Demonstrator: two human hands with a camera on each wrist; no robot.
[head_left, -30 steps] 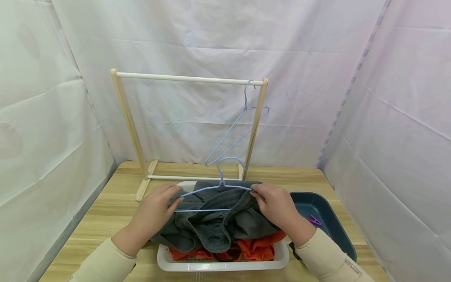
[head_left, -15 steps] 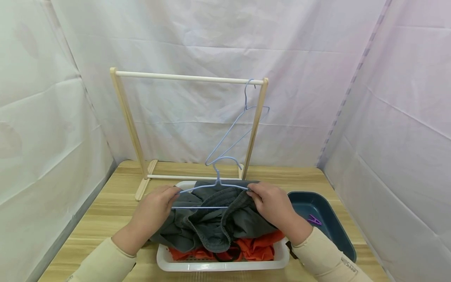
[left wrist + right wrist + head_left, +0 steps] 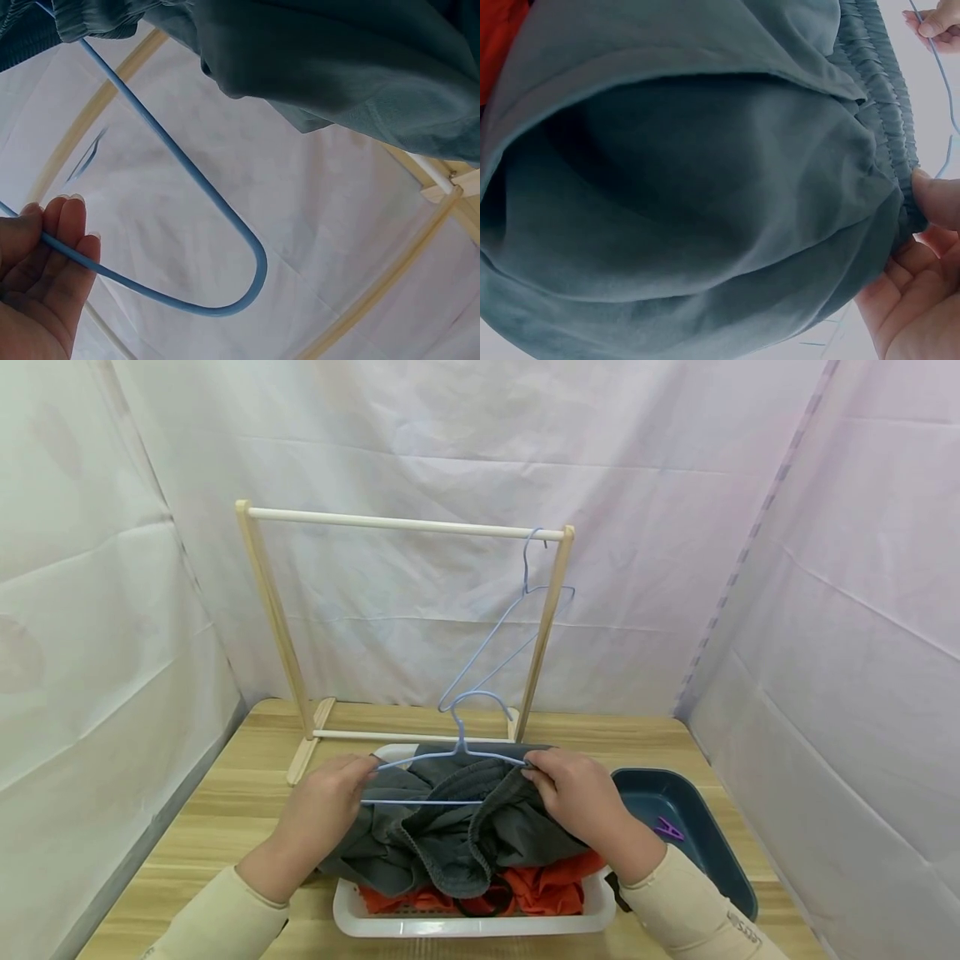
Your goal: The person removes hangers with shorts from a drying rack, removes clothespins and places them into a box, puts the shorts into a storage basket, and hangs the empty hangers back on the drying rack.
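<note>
A light blue wire hanger [image 3: 461, 747] is held upright over dark grey pants [image 3: 450, 852] with a gathered elastic waistband. My left hand [image 3: 318, 810] pinches the hanger's upper left arm between thumb and fingers. In the left wrist view that hand [image 3: 45, 285] is behind the bare rounded end of the hanger [image 3: 259, 262]. At the other side, my right hand [image 3: 585, 797] grips the waistband of the pants, where the hanger's right end runs into the cloth and is hidden. The right wrist view shows the hand's thumb pressing the waistband [image 3: 885, 112], beside an open pocket.
Below lies a white basket [image 3: 472, 928] with orange cloth [image 3: 551, 891] inside. Behind stands a wooden rack [image 3: 405, 524] with another blue hanger [image 3: 480, 647] on its right end. A dark blue tray [image 3: 720, 843] holding a purple clothespin [image 3: 670, 829] lies at the right.
The hanger has shifted slightly left together with my left hand, which moved a little left. My right hand has also moved slightly left, still gripping the waistband.
</note>
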